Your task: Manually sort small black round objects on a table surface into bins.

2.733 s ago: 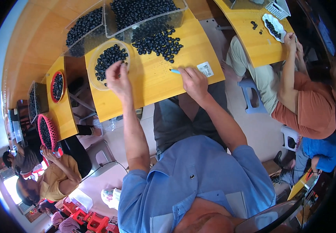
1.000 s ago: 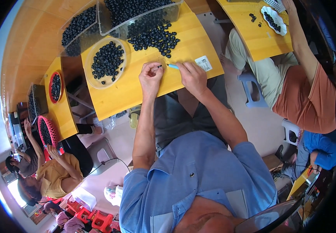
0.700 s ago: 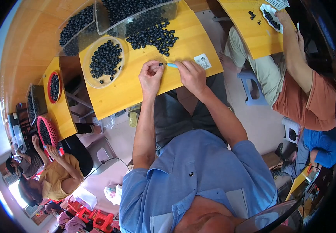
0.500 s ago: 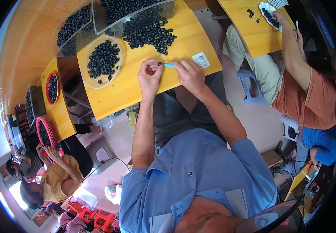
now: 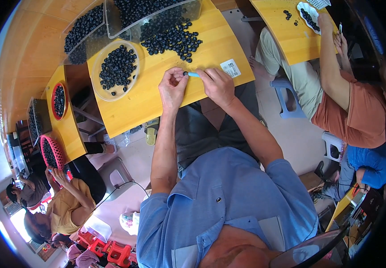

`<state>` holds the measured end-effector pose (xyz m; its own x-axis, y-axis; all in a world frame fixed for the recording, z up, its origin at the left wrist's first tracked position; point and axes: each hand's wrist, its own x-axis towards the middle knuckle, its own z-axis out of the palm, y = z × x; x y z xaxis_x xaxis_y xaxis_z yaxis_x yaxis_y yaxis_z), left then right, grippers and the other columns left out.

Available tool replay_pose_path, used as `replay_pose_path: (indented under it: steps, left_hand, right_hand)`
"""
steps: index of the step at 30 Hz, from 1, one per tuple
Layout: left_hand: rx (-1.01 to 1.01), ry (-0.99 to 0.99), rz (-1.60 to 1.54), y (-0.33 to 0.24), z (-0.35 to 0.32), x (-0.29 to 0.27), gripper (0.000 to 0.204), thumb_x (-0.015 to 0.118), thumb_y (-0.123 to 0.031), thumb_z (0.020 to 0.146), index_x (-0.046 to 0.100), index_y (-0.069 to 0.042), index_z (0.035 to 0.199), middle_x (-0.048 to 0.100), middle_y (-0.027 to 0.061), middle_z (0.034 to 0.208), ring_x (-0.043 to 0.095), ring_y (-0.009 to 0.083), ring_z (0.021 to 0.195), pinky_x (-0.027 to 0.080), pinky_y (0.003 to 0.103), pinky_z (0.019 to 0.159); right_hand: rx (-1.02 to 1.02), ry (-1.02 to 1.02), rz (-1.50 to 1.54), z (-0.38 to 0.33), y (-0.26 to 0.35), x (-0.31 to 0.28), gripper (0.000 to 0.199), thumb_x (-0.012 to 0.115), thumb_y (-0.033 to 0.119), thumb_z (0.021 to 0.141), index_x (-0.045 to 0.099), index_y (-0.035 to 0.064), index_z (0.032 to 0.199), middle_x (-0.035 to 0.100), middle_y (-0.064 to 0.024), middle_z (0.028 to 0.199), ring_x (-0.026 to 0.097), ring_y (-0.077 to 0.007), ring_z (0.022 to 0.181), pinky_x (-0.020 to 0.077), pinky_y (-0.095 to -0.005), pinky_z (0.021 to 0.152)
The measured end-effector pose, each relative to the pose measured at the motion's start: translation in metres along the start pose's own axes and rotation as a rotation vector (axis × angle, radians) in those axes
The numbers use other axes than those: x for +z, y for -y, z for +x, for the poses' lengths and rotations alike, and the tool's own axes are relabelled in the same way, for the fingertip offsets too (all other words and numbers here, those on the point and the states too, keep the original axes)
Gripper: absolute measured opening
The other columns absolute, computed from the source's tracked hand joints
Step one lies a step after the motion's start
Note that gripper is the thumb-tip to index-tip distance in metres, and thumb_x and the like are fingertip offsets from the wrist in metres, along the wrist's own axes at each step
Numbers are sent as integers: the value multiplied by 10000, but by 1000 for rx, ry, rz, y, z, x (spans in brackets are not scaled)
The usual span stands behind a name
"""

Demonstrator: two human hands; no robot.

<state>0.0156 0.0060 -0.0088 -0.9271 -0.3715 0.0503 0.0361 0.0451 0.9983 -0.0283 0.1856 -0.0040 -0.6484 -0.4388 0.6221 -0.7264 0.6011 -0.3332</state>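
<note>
Over the near edge of the yellow table (image 5: 130, 117), my left hand (image 5: 172, 88) pinches one small dark bead-like ball (image 5: 185, 73) between thumb and fingertips. My right hand (image 5: 219, 88) grips a slim light-blue-handled tool (image 5: 193, 74), its end against the ball; the tip is too small to make out. Beyond my hands lies a loose heap of similar dark balls (image 5: 173, 43). To the left is a clear round bowl (image 5: 95, 73) partly filled with them. A white printed card (image 5: 231, 68) lies flat beside my right hand.
Clear bins (image 5: 197, 10) full of dark balls stand at the table's far side. Further left, a red-rimmed bowl (image 5: 65, 102) and a pink basket (image 5: 62, 156) hold more. A person at the right works over a white dish (image 5: 301, 5); a blue-grey stool (image 5: 286, 100) stands between us.
The tool's end and the ball have shifted very slightly against each other at my fingertips; both grips stay the same. The person at the right has moved a hand near the white dish.
</note>
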Motion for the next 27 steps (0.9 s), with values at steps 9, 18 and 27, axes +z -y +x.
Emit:
replay_pose_path:
  steps: [9, 18, 27]
  left_hand:
    - [57, -33, -66, 0, -1, 1, 330, 763, 76, 906, 599, 13, 1185, 690, 62, 1041, 663, 107, 950, 558, 251, 881]
    - [65, -47, 36, -2, -2, 4, 306, 777, 66, 895, 613, 19, 1149, 712, 69, 1001, 679, 103, 907, 572, 250, 846]
    - [62, -34, 51, 1, -2, 2, 286, 767, 72, 902, 616, 16, 1138, 713, 68, 1006, 685, 105, 911, 569, 249, 847]
  right_hand:
    - [49, -52, 35, 0, 1, 0, 389, 704, 43, 786, 728, 78, 1173, 602, -36, 889, 654, -219, 818, 554, -365, 696]
    - [2, -24, 21, -1, -1, 0, 392, 719, 50, 767, 735, 93, 1155, 587, -27, 861, 647, -205, 791, 550, -350, 680]
    - [16, -8, 13, 2, 3, -4, 380, 714, -3, 761, 753, 61, 1133, 639, -30, 875, 679, -207, 806, 556, -349, 687]
